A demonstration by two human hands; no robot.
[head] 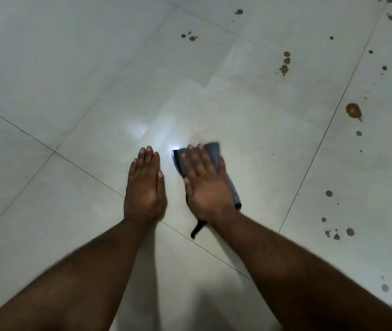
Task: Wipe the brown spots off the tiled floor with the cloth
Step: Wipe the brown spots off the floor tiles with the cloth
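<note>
Pale tiled floor (70,68), glossy, with brown spots (353,111) scattered along its right side and far right. The right hand (205,185) presses flat, fingers straight, on a grey cloth (214,149) near the middle. The left hand (146,187) rests flat on the tile just beside it, holding nothing.

At the centre of the frame the left hand (145,185) lies flat on the tiled floor (58,68), just left of the right hand (205,181), which lies flat on the cloth (212,151). The spots (353,110) scatter across the upper right and right edge, well apart from both hands.
</note>
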